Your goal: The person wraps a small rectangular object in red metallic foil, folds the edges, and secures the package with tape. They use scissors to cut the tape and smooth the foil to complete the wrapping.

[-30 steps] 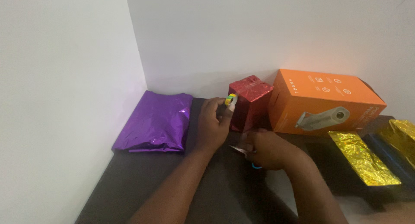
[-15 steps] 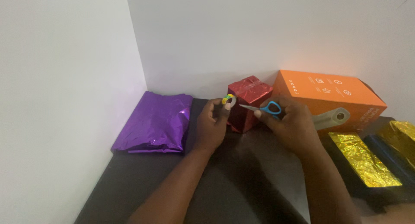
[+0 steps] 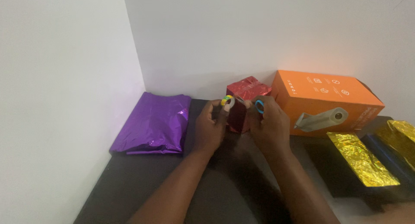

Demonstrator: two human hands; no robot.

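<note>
1. The small roll of tape (image 3: 228, 101) (yellow and green on its rim) was pinched between the thumb and fingers of the left hand (image 3: 210, 127), held up above the dark desk (image 3: 142, 181) just in front of the red foil-wrapped box (image 3: 245, 104).
2. The scissors (image 3: 258, 105), showing only a blue handle loop, sat in the right hand (image 3: 269, 125), whose fingers were curled shut around them; the blades were hidden, so I could not tell whether they met the tape.
3. Both hands were close together, nearly touching, right before the red box.
4. Just right of that box lay an orange carton (image 3: 324, 101) against the white wall (image 3: 242, 29) (a grey tool pictured on its side).
5. Well to the left lay a folded purple foil sheet (image 3: 153, 122) in the corner.
6. At the far right, gold foil (image 3: 361, 157) lay on the desk near a dark blue thing (image 3: 384, 152).
</note>
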